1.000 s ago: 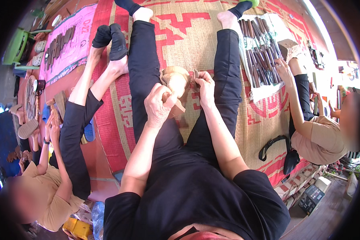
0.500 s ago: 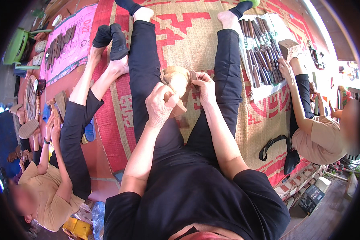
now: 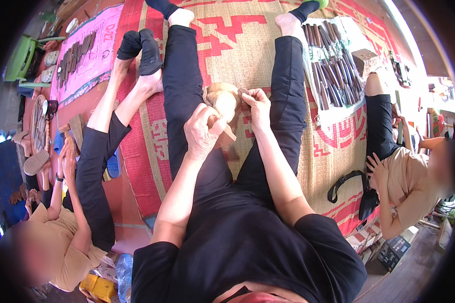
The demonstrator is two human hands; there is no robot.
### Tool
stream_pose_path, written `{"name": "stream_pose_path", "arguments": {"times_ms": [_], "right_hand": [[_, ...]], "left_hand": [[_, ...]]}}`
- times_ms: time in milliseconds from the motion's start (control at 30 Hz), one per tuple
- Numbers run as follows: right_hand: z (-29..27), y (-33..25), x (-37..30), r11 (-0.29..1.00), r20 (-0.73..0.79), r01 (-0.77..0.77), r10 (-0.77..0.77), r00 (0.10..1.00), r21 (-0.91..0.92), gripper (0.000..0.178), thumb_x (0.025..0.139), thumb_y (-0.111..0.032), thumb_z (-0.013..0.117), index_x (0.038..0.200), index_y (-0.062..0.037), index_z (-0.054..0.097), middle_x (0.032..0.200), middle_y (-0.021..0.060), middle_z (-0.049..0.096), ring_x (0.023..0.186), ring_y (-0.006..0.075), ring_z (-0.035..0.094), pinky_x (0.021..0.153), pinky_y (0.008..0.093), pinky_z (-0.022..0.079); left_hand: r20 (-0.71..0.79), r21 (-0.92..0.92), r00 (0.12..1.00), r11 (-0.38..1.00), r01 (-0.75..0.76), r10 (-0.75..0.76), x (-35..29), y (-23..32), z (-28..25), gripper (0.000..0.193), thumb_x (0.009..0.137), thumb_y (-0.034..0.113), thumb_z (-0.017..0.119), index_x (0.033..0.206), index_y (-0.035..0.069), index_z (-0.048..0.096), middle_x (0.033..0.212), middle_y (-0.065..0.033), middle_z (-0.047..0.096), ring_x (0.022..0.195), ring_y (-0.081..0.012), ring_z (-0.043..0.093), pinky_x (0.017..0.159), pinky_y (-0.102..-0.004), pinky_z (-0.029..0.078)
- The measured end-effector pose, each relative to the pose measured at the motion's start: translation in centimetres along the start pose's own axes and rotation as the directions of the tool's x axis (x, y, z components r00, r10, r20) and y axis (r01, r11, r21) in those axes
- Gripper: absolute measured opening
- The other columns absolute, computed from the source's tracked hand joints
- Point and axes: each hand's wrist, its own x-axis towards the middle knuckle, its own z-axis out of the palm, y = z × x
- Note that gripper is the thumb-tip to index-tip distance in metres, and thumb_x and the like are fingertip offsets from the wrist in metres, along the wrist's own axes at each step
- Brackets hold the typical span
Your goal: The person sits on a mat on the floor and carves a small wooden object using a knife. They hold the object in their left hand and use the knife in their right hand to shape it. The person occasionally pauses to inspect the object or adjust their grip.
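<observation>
Between my thighs, a pale carved wooden piece [image 3: 224, 100] with a rounded top and a squared lower end is held in my left hand [image 3: 202, 134]. Fingers and thumb of that hand are closed round its left side and hide part of it. My right hand [image 3: 259, 108] pinches a small flat brown piece [image 3: 243, 93], perhaps folded sandpaper, against or very near the upper right edge of the carving. Its exact kind is too small to make out.
A woven red and straw mat [image 3: 232, 48] lies under my legs. Rows of chisel-like tools [image 3: 333, 76] rest on a white sheet at right; more dark tools [image 3: 76, 58] lie on a pink cloth at left. Co-workers sit at both sides. A black pouch [image 3: 370, 202] lies at right.
My right hand has shifted slightly left and up, bringing the brown piece closer to the carving. The right co-worker's hand has left the tools and is back by their hip.
</observation>
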Motion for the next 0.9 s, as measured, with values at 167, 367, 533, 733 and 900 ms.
{"name": "stream_pose_path", "arguments": {"times_ms": [167, 367, 533, 733, 900], "right_hand": [[1.7, 3.1, 0.9, 0.963, -0.025, 0.196, -0.195, 0.981, 0.187, 0.014, 0.085, 0.001, 0.071, 0.085, -0.0068, 0.059, 0.084, 0.0003, 0.063, 0.083, 0.0101, 0.06, 0.082, 0.0245, 0.046], [2.5, 3.6, 2.9, 0.961, -0.056, 0.26, -0.266, 0.962, -0.098, 0.014, 0.086, -0.004, 0.071, 0.083, -0.005, 0.058, 0.076, 0.0035, 0.064, 0.073, 0.011, 0.059, 0.067, 0.0266, 0.046], [1.0, 2.0, 4.5, 0.971, -0.129, 0.019, 0.012, 0.992, 0.237, 0.013, 0.088, -0.005, 0.072, 0.084, -0.0067, 0.06, 0.074, 0.0024, 0.065, 0.058, 0.0087, 0.057, 0.05, 0.0249, 0.043], [2.4, 2.0, 1.8, 0.967, 0.076, 0.106, -0.127, 0.989, 0.232, 0.015, 0.084, 0.005, 0.071, 0.081, -0.0051, 0.06, 0.091, 0.0091, 0.072, 0.084, 0.0132, 0.065, 0.081, 0.0282, 0.051], [2.4, 1.9, 5.2, 0.987, -0.19, 0.068, -0.04, 0.981, 0.143, 0.016, 0.085, 0.0, 0.073, 0.081, -0.0055, 0.059, 0.081, 0.0071, 0.069, 0.075, 0.0121, 0.064, 0.07, 0.0241, 0.05]], "left_hand": [[0.004, -0.002, 1.0, 1.0, 0.016, -0.016, 0.0, 0.6, 0.2, 0.026, 0.085, 0.02, 0.074, 0.075, 0.002, 0.058, 0.069, -0.0088, 0.05, 0.058, -0.0227, 0.055, 0.055, -0.0343, 0.043], [-0.067, -0.038, 0.997, 0.998, 0.044, -0.046, 0.2, -0.4, 0.2, 0.026, 0.086, 0.02, 0.073, 0.076, 0.002, 0.058, 0.07, -0.0091, 0.051, 0.059, -0.0239, 0.055, 0.057, -0.0346, 0.044], [0.005, -0.002, 1.0, 1.0, 0.012, -0.012, -0.9, -0.2, 0.0, 0.026, 0.083, 0.024, 0.077, 0.077, 0.006, 0.06, 0.073, -0.0082, 0.052, 0.061, -0.0272, 0.059, 0.056, -0.0364, 0.046], [0.007, 0.024, 1.0, 1.0, -0.004, 0.004, -0.5, 1.0, 0.5, 0.026, 0.084, 0.023, 0.075, 0.076, 0.003, 0.059, 0.071, -0.0088, 0.051, 0.058, -0.0258, 0.056, 0.055, -0.0347, 0.045], [0.044, 0.071, 0.999, 0.997, -0.03, 0.026, -0.2, 1.5, 0.7, 0.026, 0.084, 0.025, 0.075, 0.077, 0.004, 0.06, 0.073, -0.0099, 0.053, 0.061, -0.0292, 0.059, 0.057, -0.0371, 0.047]]}}
